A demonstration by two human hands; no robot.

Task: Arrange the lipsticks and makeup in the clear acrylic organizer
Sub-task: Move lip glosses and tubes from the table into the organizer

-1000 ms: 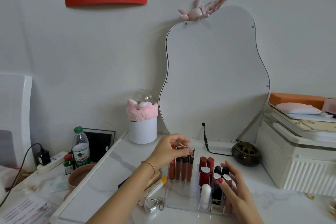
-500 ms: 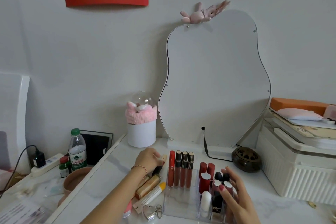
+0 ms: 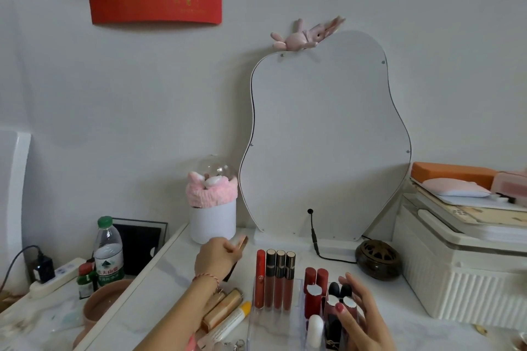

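Four tall lip-gloss tubes (image 3: 275,279) are standing in the clear acrylic organizer (image 3: 273,328), which the right hand (image 3: 360,319) is steadying, fingers resting spread against it. The left hand (image 3: 218,261) is clamping a rose-gold lipstick tube (image 3: 239,251), probably for slotting in.

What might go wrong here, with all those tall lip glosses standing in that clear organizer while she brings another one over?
Two risks, I think. The left hand grips a rose-gold tube close to the four upright lip glosses; slotting it in could topple them. The right hand rests against the lipsticks at the acrylic organizer and may nudge them over.
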